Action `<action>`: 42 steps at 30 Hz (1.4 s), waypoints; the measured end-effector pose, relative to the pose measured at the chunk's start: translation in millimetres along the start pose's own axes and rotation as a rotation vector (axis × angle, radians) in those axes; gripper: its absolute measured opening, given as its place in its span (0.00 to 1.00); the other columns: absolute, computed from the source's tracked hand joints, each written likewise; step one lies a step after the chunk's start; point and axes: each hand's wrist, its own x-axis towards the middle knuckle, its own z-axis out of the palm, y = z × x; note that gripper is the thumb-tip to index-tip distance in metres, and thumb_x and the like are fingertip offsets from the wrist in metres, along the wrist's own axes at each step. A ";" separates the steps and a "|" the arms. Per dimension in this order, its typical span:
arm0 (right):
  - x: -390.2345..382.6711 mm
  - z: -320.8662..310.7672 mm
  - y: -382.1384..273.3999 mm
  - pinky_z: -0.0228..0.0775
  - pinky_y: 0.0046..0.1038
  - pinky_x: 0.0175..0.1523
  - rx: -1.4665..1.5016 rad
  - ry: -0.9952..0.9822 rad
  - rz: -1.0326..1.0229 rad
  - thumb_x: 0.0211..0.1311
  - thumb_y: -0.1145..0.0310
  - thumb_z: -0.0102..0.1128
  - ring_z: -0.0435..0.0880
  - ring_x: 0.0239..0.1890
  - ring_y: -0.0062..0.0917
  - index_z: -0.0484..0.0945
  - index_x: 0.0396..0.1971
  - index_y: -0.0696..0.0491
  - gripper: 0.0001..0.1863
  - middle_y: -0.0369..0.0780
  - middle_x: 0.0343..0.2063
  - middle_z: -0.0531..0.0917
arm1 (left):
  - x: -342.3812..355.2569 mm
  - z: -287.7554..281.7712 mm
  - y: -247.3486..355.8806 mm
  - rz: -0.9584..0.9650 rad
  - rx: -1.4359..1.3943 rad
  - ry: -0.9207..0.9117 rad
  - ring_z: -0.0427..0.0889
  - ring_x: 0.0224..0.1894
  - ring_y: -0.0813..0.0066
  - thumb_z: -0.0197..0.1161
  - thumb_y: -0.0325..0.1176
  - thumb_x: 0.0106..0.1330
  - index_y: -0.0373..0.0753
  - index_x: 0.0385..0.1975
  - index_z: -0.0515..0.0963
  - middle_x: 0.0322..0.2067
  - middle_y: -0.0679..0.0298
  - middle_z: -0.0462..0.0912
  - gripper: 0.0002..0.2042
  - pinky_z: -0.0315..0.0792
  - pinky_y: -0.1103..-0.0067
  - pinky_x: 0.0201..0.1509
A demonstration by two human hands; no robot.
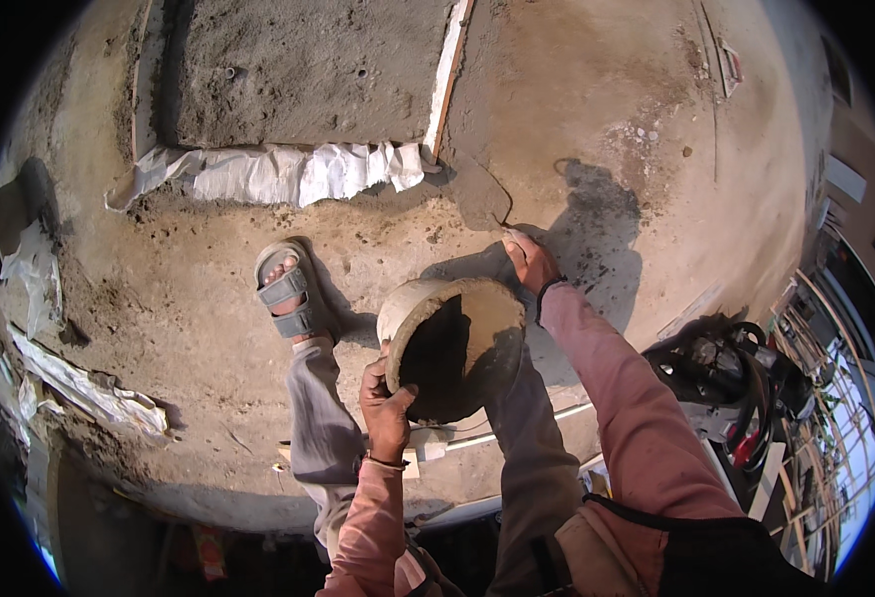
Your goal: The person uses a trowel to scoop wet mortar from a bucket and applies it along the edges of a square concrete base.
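My left hand (386,413) grips the near left rim of a round, cement-caked bucket (418,313), thumb over the edge. The bucket is tilted; its inside is partly in deep shadow, so its contents are hard to make out. My right hand (530,261) is closed beyond the bucket's far right side, around the handle of a trowel (480,194). The trowel's grey, mortar-coloured blade points away to the far left, low over the ground, close to the corner of a wooden form (447,85).
Inside the form lies rough grey concrete (298,75), with white sacking (268,174) along its near edge. My sandalled foot (283,289) stands left of the bucket. A dark motorbike (721,373) is at the right. Torn white sheeting (89,383) lies at the left.
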 end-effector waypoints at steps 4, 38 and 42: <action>-7.9 -17.3 4.1 0.68 0.35 0.55 -0.046 0.090 -0.061 0.67 0.62 0.48 0.77 0.50 0.43 0.74 0.48 0.60 0.18 0.51 0.45 0.79 | -0.6 -3.4 -3.4 0.006 0.061 0.010 0.64 0.64 0.67 0.51 0.12 0.44 0.31 0.48 0.72 0.61 0.52 0.66 0.25 0.52 0.75 0.68; 331.5 -150.5 -142.2 0.72 0.41 0.44 -0.204 0.331 0.175 0.67 0.54 0.44 0.81 0.39 0.45 0.77 0.42 0.54 0.20 0.51 0.36 0.81 | 5.0 16.2 27.4 0.043 -0.050 0.043 0.71 0.57 0.71 0.53 0.11 0.44 0.32 0.45 0.72 0.58 0.54 0.70 0.24 0.61 0.78 0.61; 317.7 -148.3 -173.8 0.73 0.36 0.28 0.017 0.289 0.286 0.67 0.52 0.44 0.81 0.23 0.33 0.77 0.37 0.54 0.20 0.45 0.24 0.80 | 0.7 19.1 36.1 0.003 -0.091 0.054 0.66 0.63 0.69 0.53 0.12 0.45 0.31 0.45 0.73 0.60 0.50 0.67 0.22 0.52 0.77 0.67</action>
